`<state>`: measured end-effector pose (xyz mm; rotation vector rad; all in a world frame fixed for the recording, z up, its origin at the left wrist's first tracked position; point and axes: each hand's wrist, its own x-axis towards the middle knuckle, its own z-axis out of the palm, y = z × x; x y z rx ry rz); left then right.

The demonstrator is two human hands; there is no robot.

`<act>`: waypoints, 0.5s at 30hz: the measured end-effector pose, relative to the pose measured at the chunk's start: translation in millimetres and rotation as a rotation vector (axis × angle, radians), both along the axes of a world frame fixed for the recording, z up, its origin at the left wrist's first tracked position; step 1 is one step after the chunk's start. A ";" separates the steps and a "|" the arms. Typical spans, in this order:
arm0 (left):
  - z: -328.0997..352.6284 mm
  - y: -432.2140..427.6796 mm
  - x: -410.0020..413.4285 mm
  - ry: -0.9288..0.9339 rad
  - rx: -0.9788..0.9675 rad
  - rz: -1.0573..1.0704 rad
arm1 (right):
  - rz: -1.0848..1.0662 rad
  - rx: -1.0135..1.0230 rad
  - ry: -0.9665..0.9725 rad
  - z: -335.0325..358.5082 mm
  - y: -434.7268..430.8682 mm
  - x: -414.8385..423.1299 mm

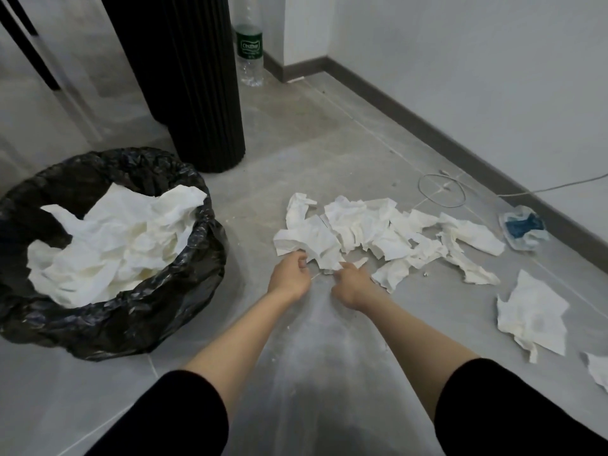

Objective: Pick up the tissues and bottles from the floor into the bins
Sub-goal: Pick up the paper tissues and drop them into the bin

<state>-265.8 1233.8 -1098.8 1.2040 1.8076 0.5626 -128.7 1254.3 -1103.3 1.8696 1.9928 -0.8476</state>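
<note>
A spread of crumpled white tissues (371, 232) lies on the grey floor ahead of me. My left hand (289, 274) has its fingers curled round the near edge of the pile's left tissue (309, 240). My right hand (352, 279) pinches the same near edge a little to the right. To the left stands a bin lined with a black bag (184, 291), holding several white tissues (112, 245). A clear plastic bottle with a green label (249, 49) stands far back beside a black pillar.
A black ribbed pillar (194, 93) rises behind the bin. More loose tissues (533, 315) lie at right, and a blue-and-clear wrapper (523, 227) sits by the skirting board. A thin white cable (442, 192) loops on the floor near the wall.
</note>
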 end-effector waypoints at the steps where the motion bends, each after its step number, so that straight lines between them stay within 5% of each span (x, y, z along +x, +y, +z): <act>1: -0.5 -1.2 0.2 -0.004 0.002 0.001 | -0.029 0.034 0.007 -1.4 -1.5 1.0; 8: 8.5 -14.3 -3.3 -0.017 0.000 -0.025 | -0.397 0.236 0.370 15.3 -22.0 11.7; 15: 42.1 -35.0 -13.4 -0.212 0.098 -0.074 | -0.529 0.138 0.821 62.9 -34.5 -0.6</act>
